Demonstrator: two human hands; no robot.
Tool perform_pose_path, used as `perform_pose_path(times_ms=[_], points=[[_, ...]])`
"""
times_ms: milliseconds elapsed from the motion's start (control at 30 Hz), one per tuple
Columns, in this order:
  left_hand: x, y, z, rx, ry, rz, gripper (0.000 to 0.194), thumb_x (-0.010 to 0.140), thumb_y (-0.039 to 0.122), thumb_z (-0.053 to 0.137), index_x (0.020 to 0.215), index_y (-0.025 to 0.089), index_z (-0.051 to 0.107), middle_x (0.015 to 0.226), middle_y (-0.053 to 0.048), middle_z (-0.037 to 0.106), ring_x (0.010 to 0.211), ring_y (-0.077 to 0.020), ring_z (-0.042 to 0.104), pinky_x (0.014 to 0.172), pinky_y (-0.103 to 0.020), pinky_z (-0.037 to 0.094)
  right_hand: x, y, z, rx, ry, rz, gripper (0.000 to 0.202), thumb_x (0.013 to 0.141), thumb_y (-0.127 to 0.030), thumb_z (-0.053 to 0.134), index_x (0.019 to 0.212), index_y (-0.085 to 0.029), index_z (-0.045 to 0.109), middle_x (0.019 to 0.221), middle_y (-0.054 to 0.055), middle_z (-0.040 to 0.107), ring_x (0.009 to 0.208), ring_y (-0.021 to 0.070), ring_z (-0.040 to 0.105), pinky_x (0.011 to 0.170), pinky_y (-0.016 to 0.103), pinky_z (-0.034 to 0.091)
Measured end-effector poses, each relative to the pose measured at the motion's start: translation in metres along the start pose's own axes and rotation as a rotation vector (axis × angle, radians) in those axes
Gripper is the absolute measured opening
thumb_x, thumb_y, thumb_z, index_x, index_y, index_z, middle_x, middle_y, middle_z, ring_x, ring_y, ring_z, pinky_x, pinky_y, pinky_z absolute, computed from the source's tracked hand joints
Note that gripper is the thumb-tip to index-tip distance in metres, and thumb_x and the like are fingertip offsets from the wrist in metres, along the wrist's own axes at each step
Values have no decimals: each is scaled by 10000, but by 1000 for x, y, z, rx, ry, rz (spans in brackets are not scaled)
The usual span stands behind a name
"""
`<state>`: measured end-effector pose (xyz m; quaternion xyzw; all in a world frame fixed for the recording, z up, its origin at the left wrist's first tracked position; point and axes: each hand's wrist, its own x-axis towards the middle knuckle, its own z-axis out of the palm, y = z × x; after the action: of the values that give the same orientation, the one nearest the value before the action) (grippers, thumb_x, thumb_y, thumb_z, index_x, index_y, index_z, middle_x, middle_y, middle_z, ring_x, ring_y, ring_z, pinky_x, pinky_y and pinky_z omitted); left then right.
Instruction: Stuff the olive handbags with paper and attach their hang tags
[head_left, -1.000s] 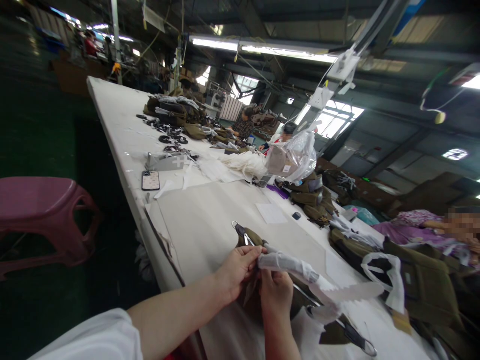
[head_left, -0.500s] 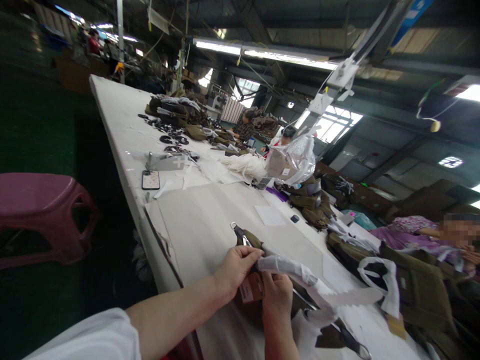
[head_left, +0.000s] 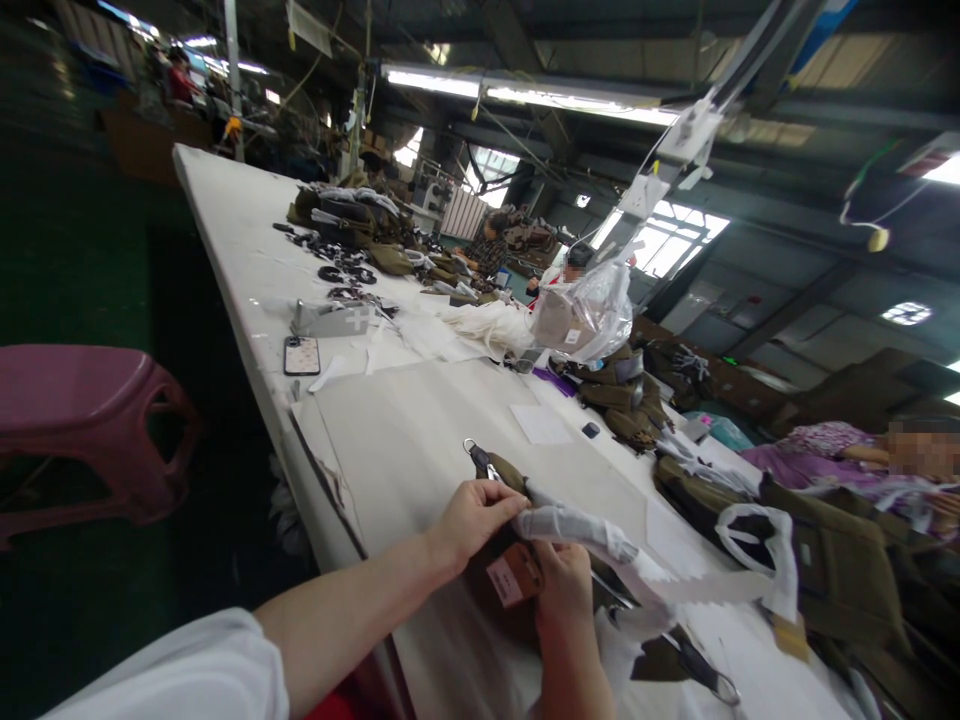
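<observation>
An olive bag (head_left: pixel 508 476) lies on the table under my hands, a metal ring on a dark tab at each end. Its handle (head_left: pixel 577 528) is wrapped in white paper. My left hand (head_left: pixel 480 515) pinches with thumb and finger at the near end of that handle; what is between the fingertips is too small to make out. Below the handle, my right hand (head_left: pixel 564 585) is closed, its fingertips partly hidden beneath the wrapping. A brown hang tag (head_left: pixel 514 575) with a pale label hangs between the hands, against the right fingers.
Olive bags (head_left: pixel 832 560) are heaped at the right, near a person in purple (head_left: pixel 817 455). A phone (head_left: pixel 301 356) lies by the left table edge. Farther back are a plastic-covered carton (head_left: pixel 559 318) and more bags (head_left: pixel 345 215). A pink stool (head_left: pixel 82 400) stands left.
My right hand has shifted slightly right, and the hang tag has swung into fuller view with its label showing. My left hand keeps its pinch at the handle's end.
</observation>
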<state>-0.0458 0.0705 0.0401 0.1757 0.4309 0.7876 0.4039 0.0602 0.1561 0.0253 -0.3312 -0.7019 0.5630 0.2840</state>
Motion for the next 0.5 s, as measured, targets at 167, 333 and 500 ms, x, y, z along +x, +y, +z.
perform_pose_path(times_ms=[167, 333, 500], points=[[3, -5, 2, -68, 36, -4, 530, 499, 530, 889, 765, 108, 709, 639, -11, 659, 569, -81, 537, 583, -211, 412, -1, -3, -2, 109, -38, 99, 341, 684, -513, 736, 584, -195, 664, 532, 42, 640, 457, 197, 568, 422, 294, 446], [3, -7, 0, -30, 42, 19, 525, 544, 570, 854, 724, 112, 670, 523, 38, 552, 474, -55, 431, 494, -203, 325, 0, -3, -2, 105, -54, 132, 357, 678, -524, 744, 584, -193, 652, 513, 38, 627, 429, 187, 541, 408, 289, 421], [2, -8, -1, -12, 54, 38, 531, 577, 599, 822, 737, 107, 704, 505, 45, 522, 474, -50, 391, 483, -207, 287, 0, -1, 0, 78, -34, 112, 410, 692, -586, 711, 585, -199, 628, 500, 35, 613, 410, 189, 539, 400, 290, 417]])
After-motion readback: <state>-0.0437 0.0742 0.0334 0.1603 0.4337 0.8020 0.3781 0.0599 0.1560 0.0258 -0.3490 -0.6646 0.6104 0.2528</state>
